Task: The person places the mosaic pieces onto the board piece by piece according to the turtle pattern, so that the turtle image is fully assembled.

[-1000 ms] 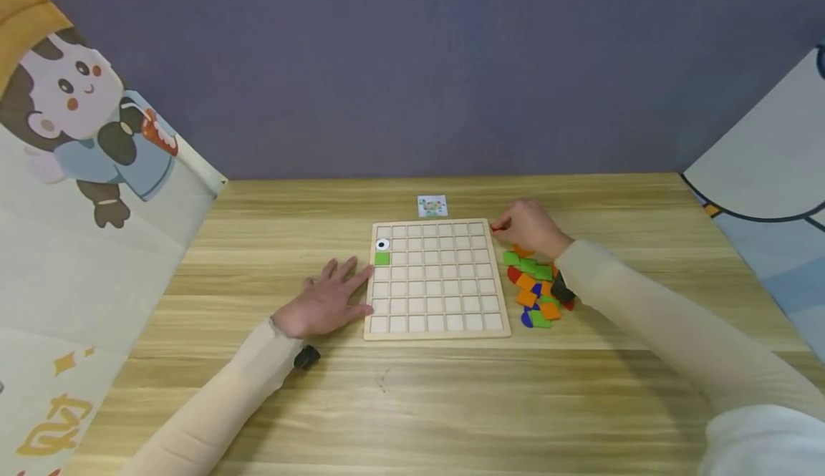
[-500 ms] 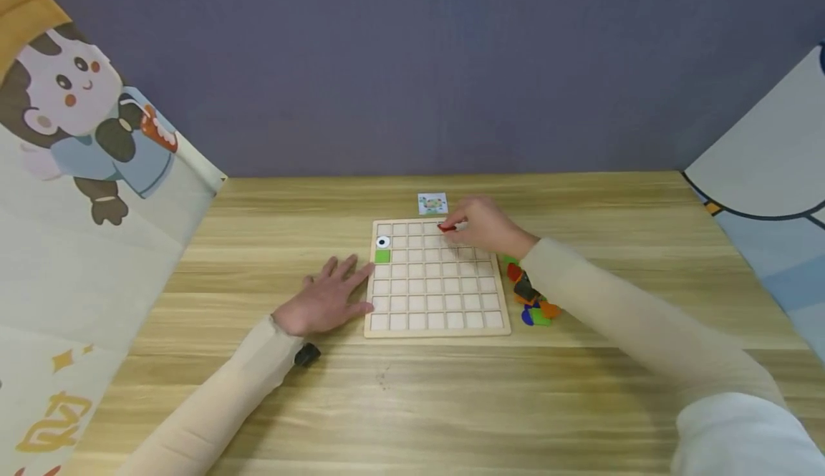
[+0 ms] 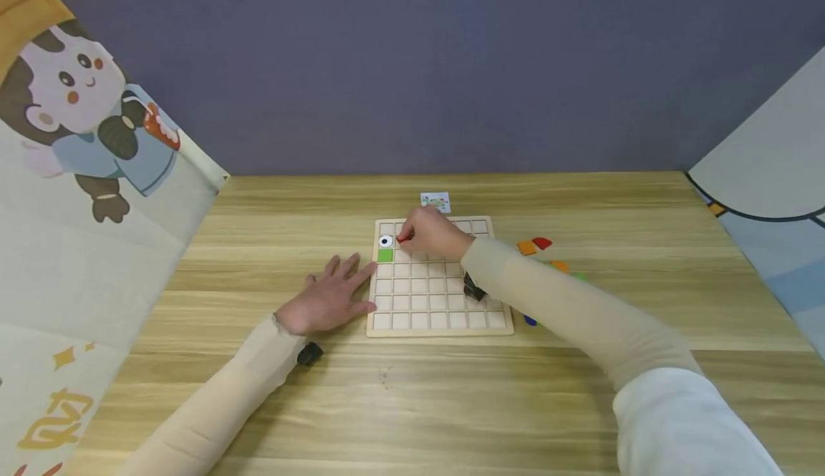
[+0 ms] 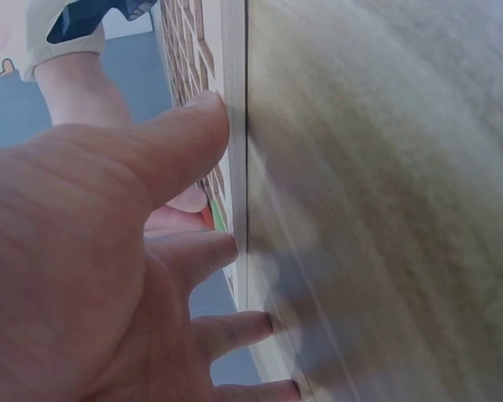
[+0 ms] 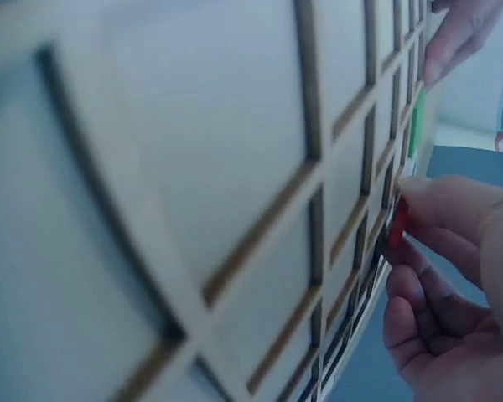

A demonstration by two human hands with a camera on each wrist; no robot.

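A wooden grid board (image 3: 419, 303) lies flat on the table. In its left column sit a white eye piece (image 3: 385, 241) and, just below it, a green square tile (image 3: 384, 255). My right hand (image 3: 435, 234) pinches a small red piece (image 5: 397, 221) between thumb and fingertips, over the upper left cells, right beside the eye piece. The red piece's full shape is hidden by the fingers. My left hand (image 3: 325, 303) rests with spread fingers on the table at the board's left edge, thumb and a finger touching the frame (image 4: 235, 159).
A small printed card (image 3: 435, 201) lies behind the board. Right of the board are loose pieces: an orange tile (image 3: 526, 248), a red rounded piece (image 3: 543, 243) and others partly hidden under the right sleeve (image 3: 567, 304). A dark wall (image 3: 451, 68) rises behind the table.
My right hand has carried the red piece leftward from the loose pieces, across the board to the cell area next to the eye piece. The left hand has stayed in place.
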